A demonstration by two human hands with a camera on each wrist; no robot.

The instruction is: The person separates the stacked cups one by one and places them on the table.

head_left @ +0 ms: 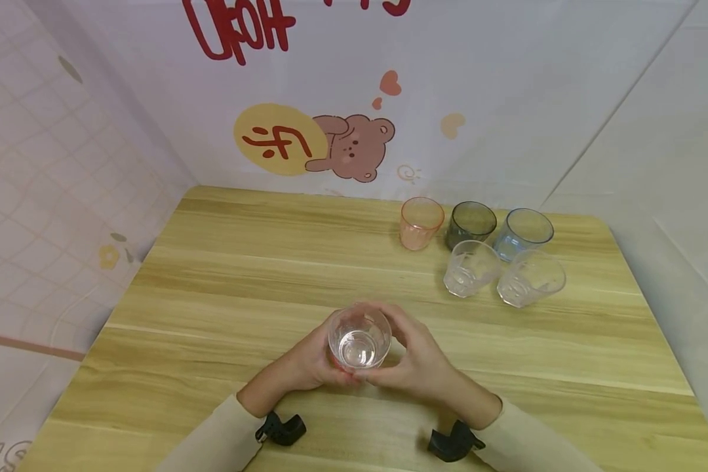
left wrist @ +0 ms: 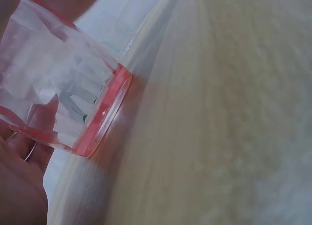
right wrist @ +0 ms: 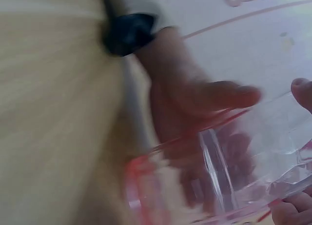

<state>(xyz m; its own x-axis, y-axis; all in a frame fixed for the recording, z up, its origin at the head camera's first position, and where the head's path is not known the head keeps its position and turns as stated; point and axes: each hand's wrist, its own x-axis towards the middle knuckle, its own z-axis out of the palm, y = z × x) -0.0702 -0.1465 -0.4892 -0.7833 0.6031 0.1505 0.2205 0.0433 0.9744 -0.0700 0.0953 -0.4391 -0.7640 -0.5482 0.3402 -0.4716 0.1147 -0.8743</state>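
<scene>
Between both hands, near the front middle of the table, is a clear drinking glass (head_left: pixel 358 337). Red shows beneath it, and it looks nested in a red-tinted glass (left wrist: pixel 109 108) with a thick red base. The left hand (head_left: pixel 317 357) curls round the left side of this stack. From the right, the right hand (head_left: pixel 419 357) grips it between thumb and fingers. In the right wrist view the red-tinted glass (right wrist: pixel 183 181) stands in front of the left hand. The base is close to the tabletop; I cannot tell whether it touches.
At the back right of the wooden table (head_left: pixel 242 262) stand a pink glass (head_left: pixel 420 226), a dark grey glass (head_left: pixel 469 226) and a blue glass (head_left: pixel 522 233). Two clear glasses, one left (head_left: pixel 469 270) and one right (head_left: pixel 528 280), stand before them. A printed wall covering (head_left: pixel 484 78) rises behind.
</scene>
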